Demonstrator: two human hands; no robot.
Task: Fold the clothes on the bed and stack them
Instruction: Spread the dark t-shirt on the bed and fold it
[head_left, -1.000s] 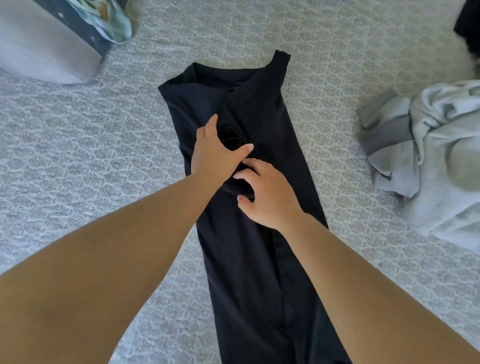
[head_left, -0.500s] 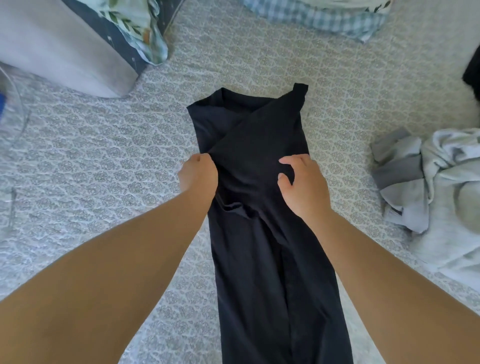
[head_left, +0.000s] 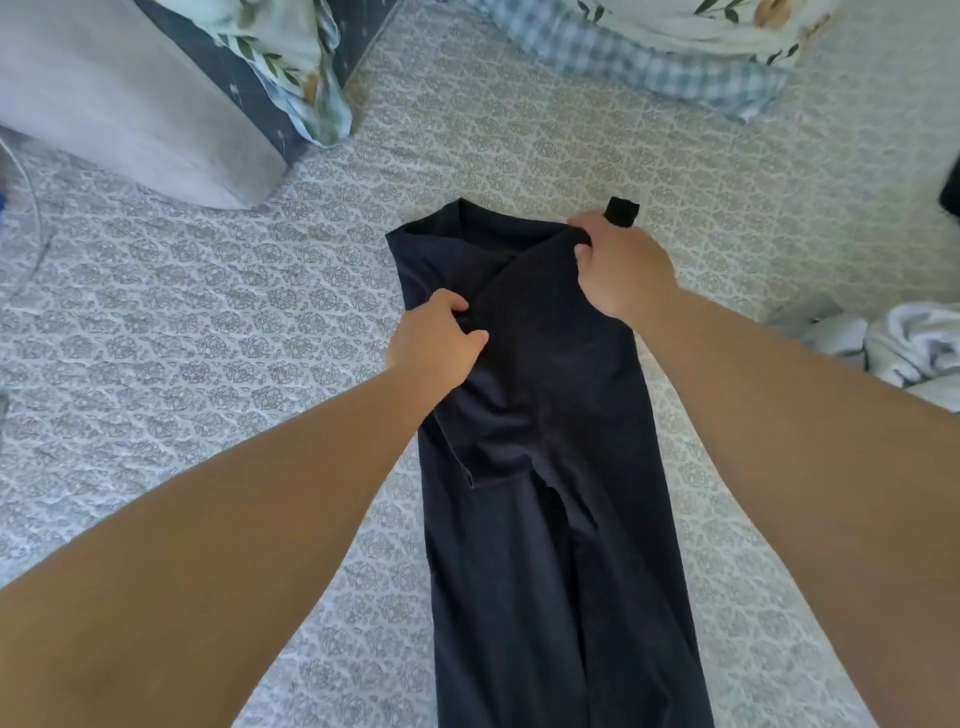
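A black garment (head_left: 540, 467) is laid lengthwise on the patterned bedspread (head_left: 208, 322), folded into a narrow strip. Its left edge, below the neckline, is pinched by the left hand (head_left: 434, 345), fingers curled round a fold of cloth. Its top right corner is gripped by the right hand (head_left: 621, 273), fingers closed over the edge — a strap end shows just beyond the knuckles. A grey cushion (head_left: 119, 109) is seen well to the upper left of the garment, a checked cloth (head_left: 639, 57) beyond its top end, and a crumpled pale garment (head_left: 904, 348) to its right — well apart.
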